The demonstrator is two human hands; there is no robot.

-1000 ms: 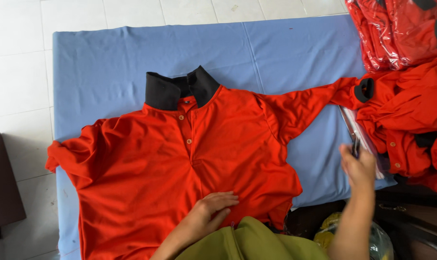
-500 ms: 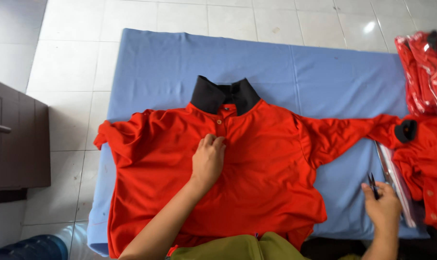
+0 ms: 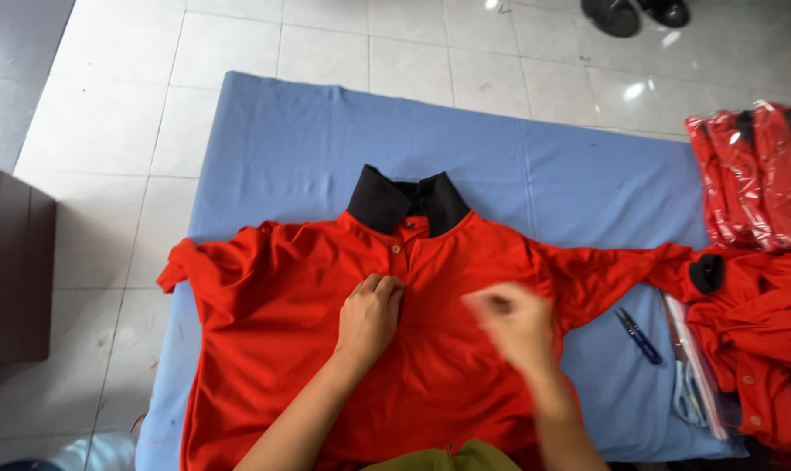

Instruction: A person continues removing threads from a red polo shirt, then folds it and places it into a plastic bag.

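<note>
Hands: left (image 3: 369, 316) flat, open on red polo shirt (image 3: 273, 349); right (image 3: 513, 323) blurred, grip unclear; red plastic-wrapped packs (image 3: 749, 179) far right.

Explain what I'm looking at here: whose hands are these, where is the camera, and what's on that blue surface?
No machine here: a person works with bare hands, and the camera sits on their head, looking down. A red shirt with a black collar lies spread flat, front up, on a blue cloth covering the table. The left hand presses on the shirt's chest, just below the buttons. The right hand hovers over the shirt, blurred by motion; it seems to hold nothing. To the right lie small snips, a heap of loose red shirts, and shirts bagged in clear plastic.
</note>
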